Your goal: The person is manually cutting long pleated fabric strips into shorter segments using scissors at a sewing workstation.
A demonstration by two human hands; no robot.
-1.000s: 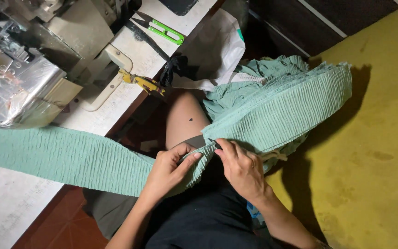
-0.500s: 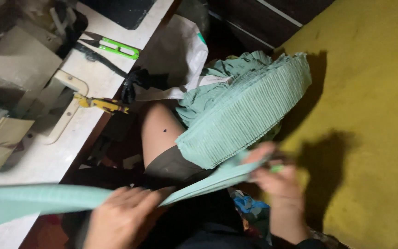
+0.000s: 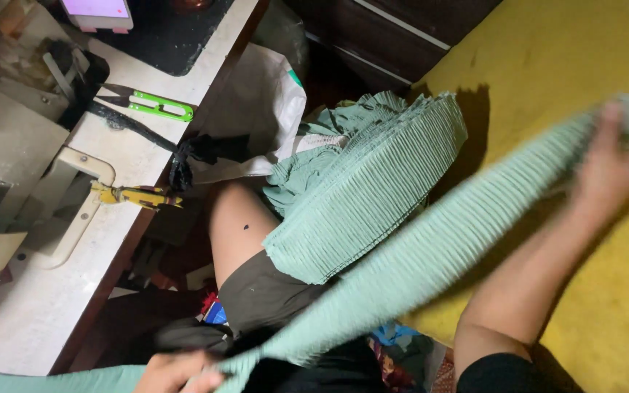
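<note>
hands stretch our green pleated strip (image 3: 431, 255) across our lap: right hand (image 3: 620, 156) clamped on its far end over the yellow cloth (image 3: 547, 65), left hand (image 3: 176, 371) pinching the near end

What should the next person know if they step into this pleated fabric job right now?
Right hand: raised out to the right over the yellow surface, gripping the far end of a green pleated strip; blurred.
Left hand: low at the frame's bottom edge, pinching the same strip's near part.
The strip is stretched slantwise between both hands, across the lap.
A stack of pleated green pieces rests on the lap, against the yellow surface.
Green-handled snips and a yellow-handled tool lie untouched on the white table.
Done: one strip separated and spread. Left: the stack itself.
</note>
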